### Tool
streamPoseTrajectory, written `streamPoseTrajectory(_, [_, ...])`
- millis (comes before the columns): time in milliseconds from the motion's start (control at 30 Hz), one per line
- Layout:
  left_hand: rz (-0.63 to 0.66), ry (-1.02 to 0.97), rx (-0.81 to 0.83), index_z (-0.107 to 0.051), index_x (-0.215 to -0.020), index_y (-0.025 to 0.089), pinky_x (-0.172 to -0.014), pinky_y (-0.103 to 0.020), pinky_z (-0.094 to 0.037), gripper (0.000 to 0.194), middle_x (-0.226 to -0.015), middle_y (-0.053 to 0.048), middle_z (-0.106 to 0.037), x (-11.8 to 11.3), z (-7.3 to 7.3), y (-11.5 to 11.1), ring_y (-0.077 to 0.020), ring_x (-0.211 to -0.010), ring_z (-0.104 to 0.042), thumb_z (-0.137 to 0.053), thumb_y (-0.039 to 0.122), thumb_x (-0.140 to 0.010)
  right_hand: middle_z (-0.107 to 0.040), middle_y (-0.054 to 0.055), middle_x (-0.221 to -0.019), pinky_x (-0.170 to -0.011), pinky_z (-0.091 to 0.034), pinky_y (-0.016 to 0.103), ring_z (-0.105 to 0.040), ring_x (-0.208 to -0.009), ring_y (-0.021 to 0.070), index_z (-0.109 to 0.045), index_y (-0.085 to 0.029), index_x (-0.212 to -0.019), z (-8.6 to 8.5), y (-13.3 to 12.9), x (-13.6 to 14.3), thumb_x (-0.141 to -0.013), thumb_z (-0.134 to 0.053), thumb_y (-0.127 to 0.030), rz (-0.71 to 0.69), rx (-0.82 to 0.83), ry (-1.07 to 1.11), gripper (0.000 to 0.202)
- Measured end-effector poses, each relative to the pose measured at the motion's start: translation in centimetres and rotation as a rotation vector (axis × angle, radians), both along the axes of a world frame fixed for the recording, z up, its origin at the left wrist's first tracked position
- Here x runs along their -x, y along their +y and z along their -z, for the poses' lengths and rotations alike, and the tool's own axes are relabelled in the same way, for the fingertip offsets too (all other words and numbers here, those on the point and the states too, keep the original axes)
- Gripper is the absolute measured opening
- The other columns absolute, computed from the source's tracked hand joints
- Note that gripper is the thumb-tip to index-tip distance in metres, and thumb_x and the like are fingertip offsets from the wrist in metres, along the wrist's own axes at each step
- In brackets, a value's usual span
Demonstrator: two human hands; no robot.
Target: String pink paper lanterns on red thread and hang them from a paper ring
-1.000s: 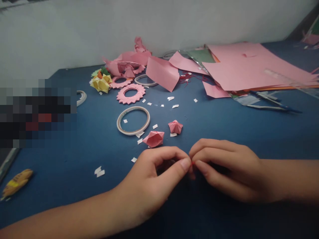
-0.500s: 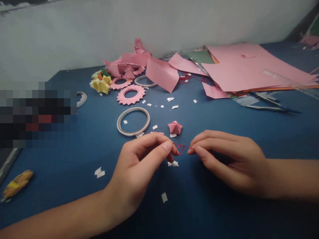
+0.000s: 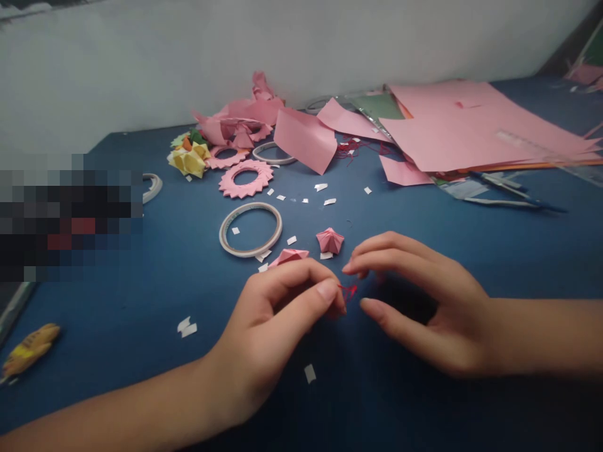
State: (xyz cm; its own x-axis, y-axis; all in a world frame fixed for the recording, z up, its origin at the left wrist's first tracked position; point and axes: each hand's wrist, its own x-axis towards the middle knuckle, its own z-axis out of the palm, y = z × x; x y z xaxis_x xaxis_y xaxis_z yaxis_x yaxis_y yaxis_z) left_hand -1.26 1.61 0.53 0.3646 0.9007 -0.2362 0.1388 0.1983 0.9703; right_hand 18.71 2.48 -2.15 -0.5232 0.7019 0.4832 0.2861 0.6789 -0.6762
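Note:
A short red thread [image 3: 348, 291] sticks out from between the thumb and fingertips of my left hand [image 3: 282, 320], which is closed on it. Just to the right, my right hand [image 3: 419, 301] hovers with thumb and fingers apart and nothing visible between them. Beyond the gap between the hands sits a pink folded paper star [image 3: 330, 241]. Another pink folded paper piece [image 3: 289, 257] lies behind my left hand, partly hidden by it. A roll of narrow tape [image 3: 223, 235] lies flat farther left.
Pink scalloped paper rings [image 3: 226, 182], a yellow paper flower [image 3: 188, 160] and crumpled pink paper stand at the back. Large pink sheets [image 3: 438, 138], a pair of scissors [image 3: 509, 202] and a clear ruler are at right. White scraps [image 3: 309, 373] dot the blue table [image 3: 141, 301].
My right hand has let go of the thread and its fingers have spread. My left hand has shifted slightly right, and the thread now hangs bunched at its fingertips.

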Motion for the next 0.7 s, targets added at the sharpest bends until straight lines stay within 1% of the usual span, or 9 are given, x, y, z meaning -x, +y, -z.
streamPoseTrajectory(67, [0.013, 0.011, 0.012, -0.063, -0.070, 0.018, -0.062, -0.019, -0.039, 0.019, -0.070, 0.003, -0.058, -0.13, -0.05, -0.02, -0.0089, -0.064, -0.049, -0.055, 0.025, -0.086, -0.057, 0.009, -0.102, -0.088, -0.048, 0.027, -0.055, -0.099, 0.0149, -0.057, -0.011, -0.105, -0.01, 0.09, 0.02, -0.082, -0.058, -0.009, -0.049, -0.003, 0.018, 0.024])
streamPoseTrajectory(167, [0.056, 0.064, 0.002, -0.063, -0.070, 0.018, -0.058, -0.019, -0.037, 0.020, -0.068, 0.002, -0.056, -0.31, -0.15, -0.07, -0.0089, -0.062, -0.047, -0.055, 0.028, -0.086, -0.057, 0.008, -0.098, -0.091, -0.046, 0.025, -0.055, -0.096, 0.0124, -0.057, -0.011, -0.098, -0.02, 0.27, 0.09, -0.082, -0.056, -0.006, -0.089, 0.022, 0.038, 0.017])
streamPoseTrajectory(267, [0.079, 0.109, -0.024, -0.063, -0.070, 0.018, -0.057, -0.019, -0.037, 0.020, -0.067, 0.002, -0.056, -0.42, -0.19, -0.14, -0.0092, -0.062, -0.047, -0.055, 0.028, -0.086, -0.057, 0.006, -0.094, -0.088, -0.047, 0.024, -0.055, -0.092, 0.0115, -0.057, -0.013, -0.089, 0.06, 0.40, 0.14, -0.082, -0.056, -0.006, -0.091, 0.033, 0.036, 0.010])
streamPoseTrajectory(333, [0.080, 0.113, -0.036, -0.063, -0.071, 0.018, -0.057, -0.020, -0.037, 0.020, -0.068, 0.002, -0.056, -0.43, -0.17, -0.13, -0.0096, -0.062, -0.047, -0.054, 0.028, -0.086, -0.057, 0.005, -0.092, -0.085, -0.048, 0.024, -0.056, -0.091, 0.0117, -0.057, -0.014, -0.086, 0.10, 0.43, 0.16, -0.081, -0.057, -0.007, -0.100, 0.031, 0.031, 0.009])
streamPoseTrajectory(567, [0.040, 0.104, -0.044, -0.062, -0.069, 0.019, -0.059, -0.020, -0.038, 0.021, -0.069, 0.003, -0.056, -0.10, -0.25, 0.06, -0.0092, -0.062, -0.047, -0.056, 0.029, -0.086, -0.057, 0.005, -0.091, -0.079, -0.051, 0.026, -0.056, -0.088, 0.0130, -0.056, -0.017, -0.086, 0.01, 0.41, 0.21, -0.083, -0.055, -0.009, -0.095, 0.027, -0.003, 0.009])
streamPoseTrajectory(700, [-0.013, 0.051, -0.071, -0.063, -0.069, 0.020, -0.065, -0.018, -0.040, 0.021, -0.070, 0.003, -0.058, 0.04, -0.37, -0.03, -0.0092, -0.069, -0.051, -0.054, 0.024, -0.087, -0.057, 0.005, -0.091, -0.077, -0.050, 0.024, -0.056, -0.087, 0.0124, -0.056, -0.017, -0.085, 0.02, 0.37, 0.23, -0.082, -0.056, -0.007, -0.096, 0.044, -0.007, 0.010])
